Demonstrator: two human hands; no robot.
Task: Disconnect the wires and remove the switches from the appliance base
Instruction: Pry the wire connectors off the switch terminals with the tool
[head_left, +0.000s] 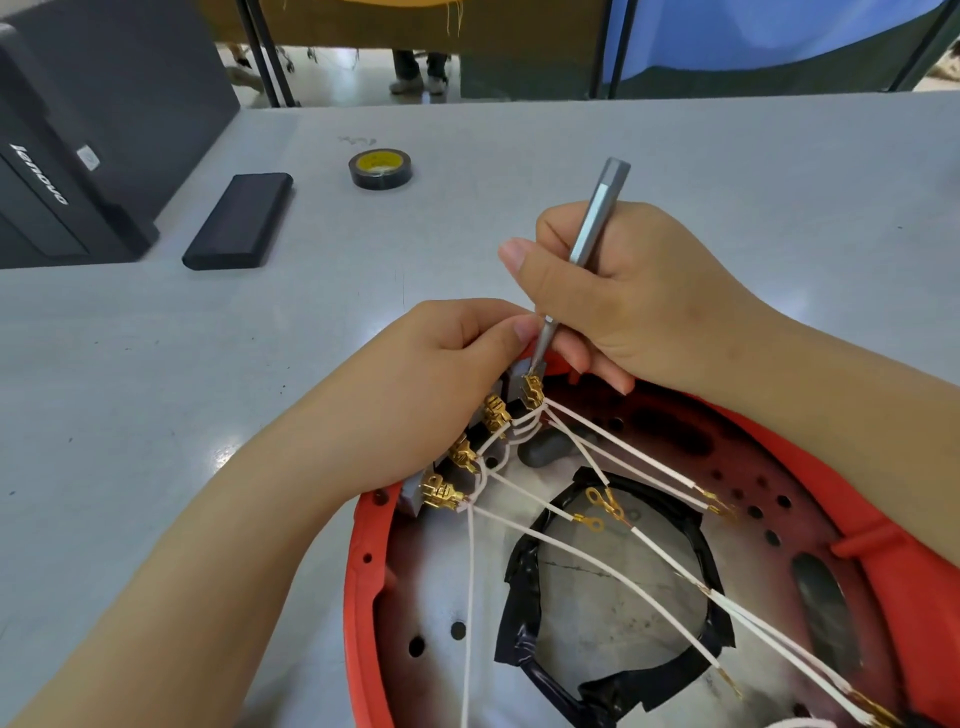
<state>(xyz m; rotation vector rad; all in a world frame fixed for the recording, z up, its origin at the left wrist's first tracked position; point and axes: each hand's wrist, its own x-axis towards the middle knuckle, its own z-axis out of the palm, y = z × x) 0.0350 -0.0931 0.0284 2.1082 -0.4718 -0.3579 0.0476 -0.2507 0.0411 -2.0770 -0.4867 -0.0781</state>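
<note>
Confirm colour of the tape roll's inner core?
Yellow inside a black roll, seen in the head view.

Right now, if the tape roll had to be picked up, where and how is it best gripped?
Grip the tape roll across its outer wall, coming straight down from above. It lies flat on the table with its hole facing up and nothing beside it, so fingers can close on opposite sides, or one can hook into the hole.

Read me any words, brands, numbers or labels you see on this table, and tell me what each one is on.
"lenovo": white letters, running sideways, on the black computer case at far left.
Small sticker on that case: too small to read.
Yellow core label of the black tape roll: print too blurred to read.
Nothing else carries text.
</note>
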